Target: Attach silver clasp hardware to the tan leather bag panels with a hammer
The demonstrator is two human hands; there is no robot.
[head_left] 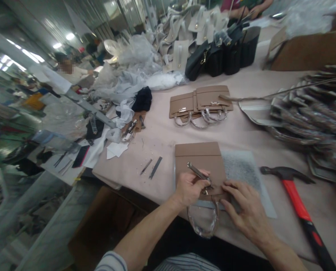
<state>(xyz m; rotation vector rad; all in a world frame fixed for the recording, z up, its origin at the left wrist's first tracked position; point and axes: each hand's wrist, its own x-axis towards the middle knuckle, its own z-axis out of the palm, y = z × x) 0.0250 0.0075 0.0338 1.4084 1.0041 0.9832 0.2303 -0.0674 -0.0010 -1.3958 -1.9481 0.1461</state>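
My left hand (189,187) is closed around a short metal punch-like tool (195,170), tilted with its lower end against a tan bag panel (197,158). Next to that end a small shiny metal fitting (205,192) shows on the panel. A plastic-wrapped handle (203,229) is attached at the panel's near edge and hangs toward me. With fingers apart, my right hand (245,209) rests on the panel's right side near that edge. Under the panel lies a grey-speckled sheet (242,171). A claw hammer (296,197) with a red and black grip lies to the right.
Similar tan panels (213,94) with metal fittings lie farther back. A pile of wrapped handles and panels (314,109) crowds the right. Black bags (222,54) and plastic wrap (138,51) stand behind. Two thin tools (155,168) lie at left. Across the table are a co-worker's hands (254,12).
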